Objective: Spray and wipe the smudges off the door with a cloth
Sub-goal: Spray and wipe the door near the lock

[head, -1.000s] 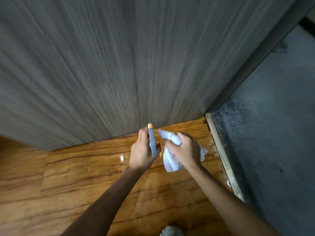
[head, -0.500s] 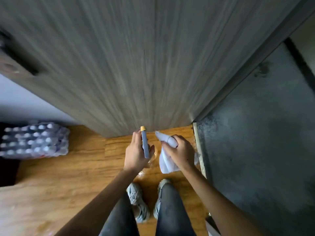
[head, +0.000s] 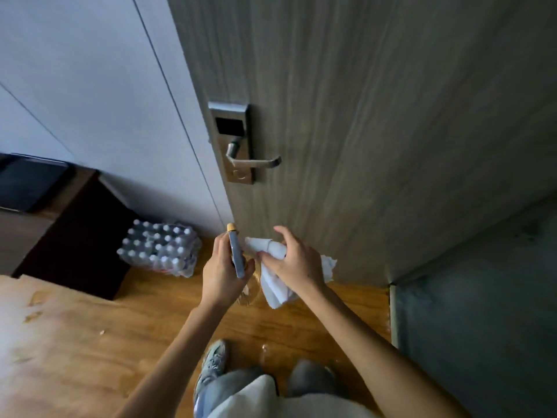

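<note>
The grey wood-grain door (head: 376, 116) fills the upper right of the head view, with a metal lock plate and lever handle (head: 241, 146) near its left edge. My left hand (head: 223, 270) grips a slim grey spray bottle (head: 235, 254) with a tan cap, held upright. My right hand (head: 295, 260) holds a crumpled white cloth (head: 277, 285) just right of the bottle, index finger lifted. Both hands hover low in front of the door, below the handle, not touching it.
A shrink-wrapped pack of water bottles (head: 159, 248) sits on the wooden floor (head: 90, 342) at the left, beside a dark cabinet (head: 75, 230). A white wall (head: 90, 86) is left of the door. Grey floor (head: 482, 312) lies right. My feet and legs (head: 241, 381) are below.
The view has tilted up and left, bringing the lock and handle, wall and cabinet into sight. Both hands stay together holding bottle and cloth; my right index finger has lifted.
</note>
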